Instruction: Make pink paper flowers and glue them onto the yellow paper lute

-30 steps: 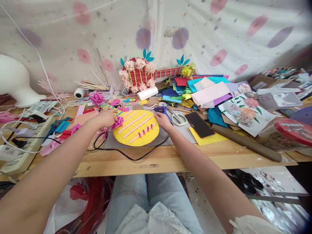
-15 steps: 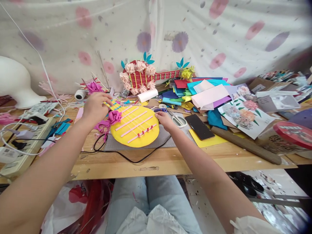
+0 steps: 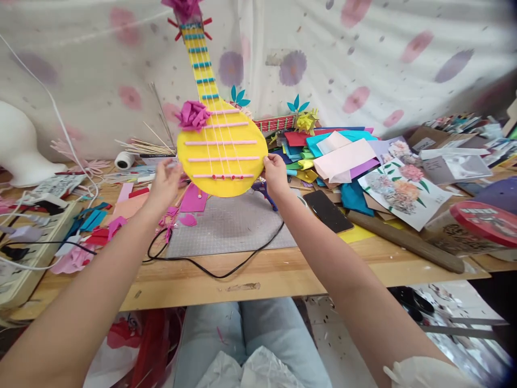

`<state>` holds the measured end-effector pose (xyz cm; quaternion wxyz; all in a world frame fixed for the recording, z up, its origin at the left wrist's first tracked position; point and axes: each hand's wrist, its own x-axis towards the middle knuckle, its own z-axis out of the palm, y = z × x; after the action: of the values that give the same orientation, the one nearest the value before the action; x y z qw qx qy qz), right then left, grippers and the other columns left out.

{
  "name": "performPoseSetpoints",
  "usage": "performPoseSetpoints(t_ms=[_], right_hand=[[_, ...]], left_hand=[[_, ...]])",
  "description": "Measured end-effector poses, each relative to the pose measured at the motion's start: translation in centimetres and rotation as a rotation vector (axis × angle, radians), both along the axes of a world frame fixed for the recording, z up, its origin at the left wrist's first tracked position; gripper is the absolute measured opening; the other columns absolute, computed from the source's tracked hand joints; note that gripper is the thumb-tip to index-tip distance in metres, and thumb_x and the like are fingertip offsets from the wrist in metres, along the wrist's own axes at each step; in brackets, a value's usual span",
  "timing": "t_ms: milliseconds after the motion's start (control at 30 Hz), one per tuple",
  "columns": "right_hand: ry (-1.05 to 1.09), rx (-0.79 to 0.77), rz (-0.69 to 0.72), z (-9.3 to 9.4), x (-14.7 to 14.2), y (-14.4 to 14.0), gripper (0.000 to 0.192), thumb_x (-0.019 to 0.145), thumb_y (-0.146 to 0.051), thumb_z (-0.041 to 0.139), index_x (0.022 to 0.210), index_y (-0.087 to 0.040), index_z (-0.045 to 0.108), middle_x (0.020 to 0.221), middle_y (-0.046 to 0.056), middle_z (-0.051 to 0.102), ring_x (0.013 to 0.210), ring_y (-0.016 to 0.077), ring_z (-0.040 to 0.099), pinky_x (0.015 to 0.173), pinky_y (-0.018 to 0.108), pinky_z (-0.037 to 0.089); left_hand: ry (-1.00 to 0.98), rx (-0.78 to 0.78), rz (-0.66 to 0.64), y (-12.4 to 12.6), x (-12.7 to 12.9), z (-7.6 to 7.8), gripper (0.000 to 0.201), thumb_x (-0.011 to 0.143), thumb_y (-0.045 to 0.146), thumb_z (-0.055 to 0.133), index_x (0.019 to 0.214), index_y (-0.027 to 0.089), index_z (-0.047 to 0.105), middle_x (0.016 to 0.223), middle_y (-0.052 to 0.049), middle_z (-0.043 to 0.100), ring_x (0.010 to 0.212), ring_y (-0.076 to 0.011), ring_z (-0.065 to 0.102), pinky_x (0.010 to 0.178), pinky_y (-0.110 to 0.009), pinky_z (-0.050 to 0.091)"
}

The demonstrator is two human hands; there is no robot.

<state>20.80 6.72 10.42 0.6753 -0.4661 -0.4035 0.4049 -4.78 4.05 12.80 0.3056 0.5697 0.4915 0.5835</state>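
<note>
A yellow craft lute stands raised in front of me, its neck pointing up and slightly left. Pink strips, white strings and red beads cross its round body; blue-green bars cross the neck. One magenta paper flower sits where neck and body meet, and another tops the neck, partly cut off. My right hand pinches the body's right edge, thumb in front. At the left edge, my left hand has its fingertips against the rim, partly blurred.
Below the lute lies a grey cutting mat, with a black cord looping over it. Coloured paper sheets, a phone and a wooden stick are to the right. A power strip lies at left.
The lute has gone from lying over the mat to being held up, neck upward. My left hand has moved from the neck down to the body's left edge; my right hand stays at the right edge.
</note>
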Motion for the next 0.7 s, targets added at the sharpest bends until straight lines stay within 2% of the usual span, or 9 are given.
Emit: performPoseSetpoints(t_ms=[67, 100, 167, 267, 400, 500, 600, 667, 700], right_hand=[[0.008, 0.021, -0.053, 0.1, -0.6, 0.8, 0.012, 0.085, -0.026, 0.04, 0.094, -0.02, 0.045, 0.095, 0.005, 0.061, 0.086, 0.0144, 0.06, 0.072, 0.029, 0.051], [0.001, 0.038, -0.074, 0.0, -0.9, 1.1, 0.014, 0.086, -0.027, 0.039, 0.097, -0.02, 0.045, 0.097, 0.005, 0.06, 0.089, 0.0148, 0.06, 0.074, 0.03, 0.052], [-0.029, 0.071, -0.096, -0.2, -1.8, 1.6, 0.017, 0.087, -0.03, 0.037, 0.1, -0.021, 0.044, 0.101, 0.007, 0.06, 0.095, 0.0159, 0.06, 0.078, 0.032, 0.051], [-0.056, 0.073, -0.079, -0.4, -2.7, 2.1, 0.019, 0.088, -0.031, 0.037, 0.103, -0.021, 0.043, 0.105, 0.008, 0.059, 0.099, 0.0171, 0.06, 0.082, 0.035, 0.051], [-0.156, 0.02, 0.084, -0.8, -3.0, 1.9, 0.029, 0.083, -0.026, 0.046, 0.111, -0.022, 0.039, 0.111, 0.008, 0.059, 0.102, 0.0181, 0.059, 0.084, 0.038, 0.051], [-0.32, 0.053, 0.067, -1.8, -2.3, 0.4, 0.038, 0.076, -0.018, 0.052, 0.112, -0.02, 0.04, 0.119, 0.012, 0.056, 0.108, 0.0191, 0.056, 0.09, 0.038, 0.048], [-0.451, 0.171, 0.106, -3.2, -0.9, -1.7, 0.029, 0.077, -0.019, 0.049, 0.106, -0.021, 0.045, 0.113, 0.01, 0.059, 0.101, 0.018, 0.059, 0.086, 0.037, 0.049], [-0.502, 0.191, 0.131, -4.0, 0.4, -2.9, 0.019, 0.079, -0.022, 0.047, 0.098, -0.022, 0.049, 0.102, 0.007, 0.063, 0.095, 0.0174, 0.061, 0.082, 0.036, 0.05], [-0.505, 0.193, 0.098, -4.3, 1.1, -3.4, 0.017, 0.08, -0.022, 0.046, 0.097, -0.022, 0.05, 0.098, 0.006, 0.064, 0.092, 0.0172, 0.061, 0.08, 0.036, 0.051]], left_hand=[[-0.126, -0.24, -0.207, -0.2, 1.6, -1.2, 0.037, 0.085, 0.044, 0.051, 0.111, 0.017, 0.048, 0.105, -0.013, 0.063, 0.095, -0.0215, 0.064, 0.084, -0.045, 0.052], [-0.176, -0.303, -0.282, -0.3, 2.4, -1.7, 0.036, 0.085, 0.044, 0.052, 0.11, 0.017, 0.05, 0.106, -0.012, 0.064, 0.097, -0.0217, 0.064, 0.085, -0.045, 0.052], [-0.265, -0.336, -0.337, -0.4, 3.4, -2.4, 0.034, 0.084, 0.042, 0.054, 0.107, 0.018, 0.052, 0.105, -0.011, 0.066, 0.099, -0.0218, 0.064, 0.086, -0.044, 0.052], [-0.361, -0.31, -0.301, 0.4, 3.9, -3.2, 0.028, 0.083, 0.035, 0.057, 0.104, 0.017, 0.053, 0.102, -0.01, 0.067, 0.098, -0.0217, 0.064, 0.088, -0.044, 0.052], [-0.429, -0.293, -0.194, 3.0, 3.0, -4.3, 0.017, 0.084, 0.029, 0.055, 0.094, 0.016, 0.054, 0.096, -0.01, 0.069, 0.094, -0.0219, 0.066, 0.087, -0.046, 0.052], [-0.42, -0.272, -0.156, 5.2, 2.2, -5.3, 0.013, 0.085, 0.025, 0.053, 0.093, 0.015, 0.054, 0.096, -0.011, 0.069, 0.09, -0.0224, 0.067, 0.087, -0.047, 0.051], [-0.384, -0.249, -0.139, 7.4, 1.5, -6.5, 0.012, 0.085, 0.021, 0.05, 0.095, 0.015, 0.054, 0.098, -0.011, 0.067, 0.086, -0.0213, 0.068, 0.086, -0.047, 0.052], [-0.363, -0.254, -0.118, 8.8, 1.3, -7.4, 0.012, 0.085, 0.018, 0.049, 0.096, 0.015, 0.054, 0.1, -0.011, 0.067, 0.084, -0.0195, 0.068, 0.085, -0.046, 0.052], [-0.354, -0.26, -0.109, 9.5, 1.3, -7.8, 0.012, 0.085, 0.017, 0.05, 0.096, 0.016, 0.053, 0.101, -0.011, 0.067, 0.084, -0.0187, 0.068, 0.085, -0.046, 0.053]])
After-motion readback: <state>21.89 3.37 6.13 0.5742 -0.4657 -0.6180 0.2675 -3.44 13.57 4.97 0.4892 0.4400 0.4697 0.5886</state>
